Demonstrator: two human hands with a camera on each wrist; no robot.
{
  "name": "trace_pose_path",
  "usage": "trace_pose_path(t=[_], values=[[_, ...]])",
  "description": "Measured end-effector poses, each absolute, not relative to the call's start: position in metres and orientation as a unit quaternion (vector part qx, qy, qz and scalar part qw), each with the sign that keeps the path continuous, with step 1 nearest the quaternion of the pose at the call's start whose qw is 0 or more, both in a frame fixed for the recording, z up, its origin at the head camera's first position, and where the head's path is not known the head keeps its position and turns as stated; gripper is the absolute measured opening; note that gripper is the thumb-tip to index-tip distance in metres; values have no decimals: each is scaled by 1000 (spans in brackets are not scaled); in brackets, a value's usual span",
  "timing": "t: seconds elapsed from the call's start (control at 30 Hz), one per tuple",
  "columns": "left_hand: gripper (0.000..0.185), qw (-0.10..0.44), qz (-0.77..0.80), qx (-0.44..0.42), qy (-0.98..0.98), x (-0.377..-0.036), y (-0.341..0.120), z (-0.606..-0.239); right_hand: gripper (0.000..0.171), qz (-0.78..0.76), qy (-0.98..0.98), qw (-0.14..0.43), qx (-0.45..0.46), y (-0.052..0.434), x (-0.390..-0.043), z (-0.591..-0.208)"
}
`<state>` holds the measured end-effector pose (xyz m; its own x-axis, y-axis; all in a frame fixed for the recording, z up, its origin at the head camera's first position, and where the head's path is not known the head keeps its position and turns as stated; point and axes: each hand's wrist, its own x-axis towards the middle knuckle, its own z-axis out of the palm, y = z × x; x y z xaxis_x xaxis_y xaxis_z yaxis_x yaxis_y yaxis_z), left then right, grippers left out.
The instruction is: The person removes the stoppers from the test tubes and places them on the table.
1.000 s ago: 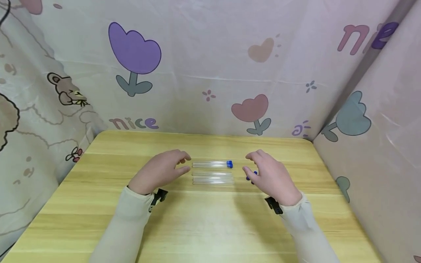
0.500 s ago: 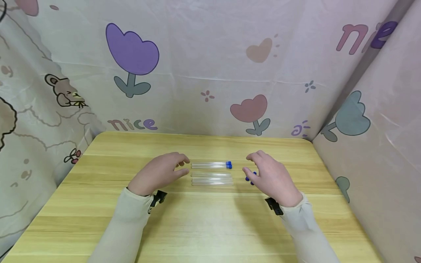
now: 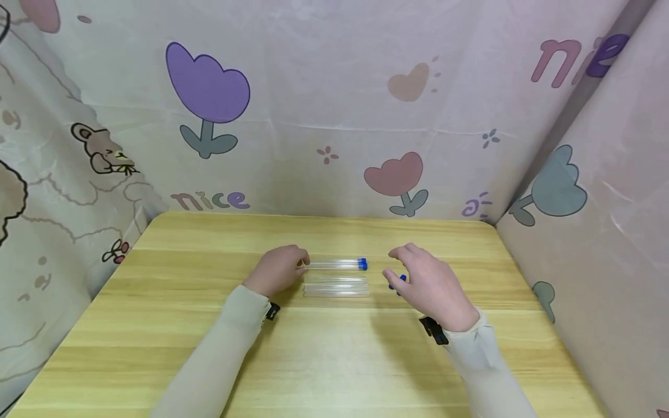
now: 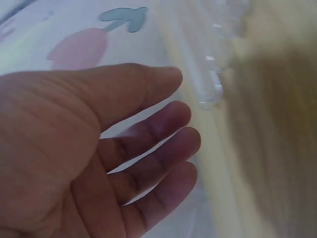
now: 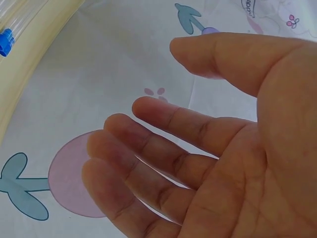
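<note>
Clear tubes with blue caps (image 3: 334, 265) lie crosswise on the table, their capped ends to the right. Just nearer the viewer is a row of clear tubes without caps (image 3: 336, 287). My left hand (image 3: 276, 269) is at the left end of the capped tubes, fingers bent. In the left wrist view, clear tube ends (image 4: 210, 94) sit just past the thumb and fingertips, and nothing is between them. My right hand (image 3: 430, 284) hovers with loosely bent fingers and holds nothing. Loose blue caps (image 3: 402, 278) show beside its thumb, partly hidden by the hand.
The wooden table (image 3: 334, 360) is bordered at the back and sides by a printed cloth (image 3: 292, 87). Black camera mounts sit on both wrists, the right mount (image 3: 434, 330) just above the table. A blue cap (image 5: 6, 42) shows at the right wrist view's edge.
My left hand has moved right to the left end of the capped tubes, its fingers bending more. The right hand stays almost where it was. The head view has shifted slightly.
</note>
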<state>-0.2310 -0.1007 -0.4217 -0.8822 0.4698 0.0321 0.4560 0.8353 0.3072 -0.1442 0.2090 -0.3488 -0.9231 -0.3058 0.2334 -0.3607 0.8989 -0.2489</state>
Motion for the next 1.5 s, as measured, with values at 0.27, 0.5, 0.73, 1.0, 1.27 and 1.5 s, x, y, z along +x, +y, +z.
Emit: trace_pose_path(t=[0.27, 0.5, 0.73, 1.0, 1.27, 1.5], values=[[12, 37, 140, 238, 960, -245, -101, -436, 35, 147, -967, 102, 179, 205, -143, -351], [9, 42, 147, 228, 961, -250, -102, -441, 34, 147, -968, 102, 177, 204, -144, -350], [7, 55, 155, 226, 960, -253, -104, -451, 36, 145, -969, 97, 176, 205, -144, -351], [6, 37, 177, 224, 958, -246, -107, -445, 36, 152, -967, 99, 177, 205, -143, -353], [8, -50, 205, 230, 950, -216, -108, -397, 45, 167, -958, 137, 189, 204, -141, -351], [11, -113, 196, 246, 943, -182, -109, -356, 65, 202, -946, 166, 191, 203, -143, -348]])
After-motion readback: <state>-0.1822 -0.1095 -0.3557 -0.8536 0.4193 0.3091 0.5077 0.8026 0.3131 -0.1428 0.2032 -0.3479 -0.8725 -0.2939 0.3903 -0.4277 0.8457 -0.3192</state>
